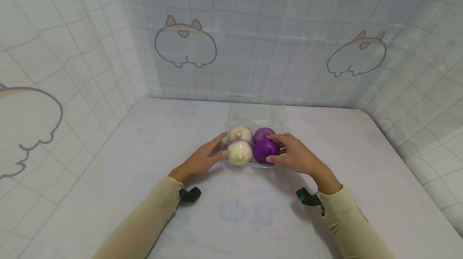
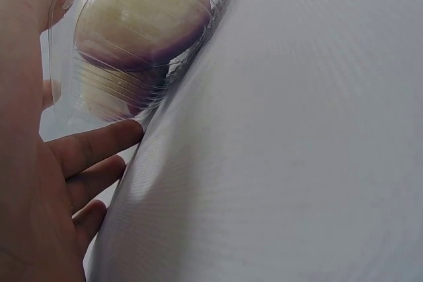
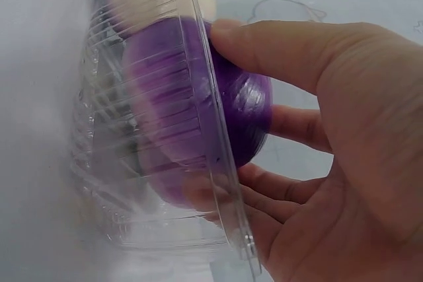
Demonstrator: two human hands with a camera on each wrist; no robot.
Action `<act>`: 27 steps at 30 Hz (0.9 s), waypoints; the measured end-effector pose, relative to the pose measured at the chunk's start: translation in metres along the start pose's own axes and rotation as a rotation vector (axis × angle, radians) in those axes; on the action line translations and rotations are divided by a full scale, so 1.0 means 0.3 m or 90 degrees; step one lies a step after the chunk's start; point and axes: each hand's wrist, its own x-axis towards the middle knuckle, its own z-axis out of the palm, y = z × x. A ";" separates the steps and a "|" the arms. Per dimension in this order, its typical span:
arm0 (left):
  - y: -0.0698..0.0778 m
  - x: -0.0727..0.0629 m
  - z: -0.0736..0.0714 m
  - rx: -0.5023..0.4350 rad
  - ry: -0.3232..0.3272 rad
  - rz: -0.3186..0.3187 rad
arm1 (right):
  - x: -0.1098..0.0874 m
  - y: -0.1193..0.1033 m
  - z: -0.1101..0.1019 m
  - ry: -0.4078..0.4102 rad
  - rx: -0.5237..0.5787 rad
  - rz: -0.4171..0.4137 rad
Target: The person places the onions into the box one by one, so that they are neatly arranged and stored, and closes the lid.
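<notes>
A clear plastic clamshell box [image 1: 258, 165] holds two pale, purple-tinged round bulbs, the near one [image 1: 239, 153] and the far one [image 1: 240, 134]. On its right side are two purple round bulbs, a nearer dark one [image 1: 263, 151] and a farther one [image 1: 263, 132]. My right hand [image 1: 298, 155] holds the near purple bulb, thumb in front and fingers around its far side; in the right wrist view this bulb [image 3: 244, 107] rises above the box rim. Spread around the box's left side, my left hand [image 1: 202, 158] touches the plastic with fairly straight fingers [image 2: 99, 143].
The box's transparent lid [image 1: 257, 112] lies folded back behind it, toward the wall. A pale cloth-covered table [image 1: 231, 218] lies beneath. Tiled-pattern curtains with cartoon animals [image 1: 185, 46] enclose the left, back and right sides.
</notes>
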 end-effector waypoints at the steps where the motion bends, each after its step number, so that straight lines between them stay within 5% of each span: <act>1: 0.002 0.000 -0.001 -0.002 0.000 0.002 | -0.001 -0.001 -0.001 -0.002 -0.002 0.001; 27: 0.003 0.001 0.000 0.002 0.001 0.009 | -0.010 -0.008 -0.019 -0.057 -0.055 0.001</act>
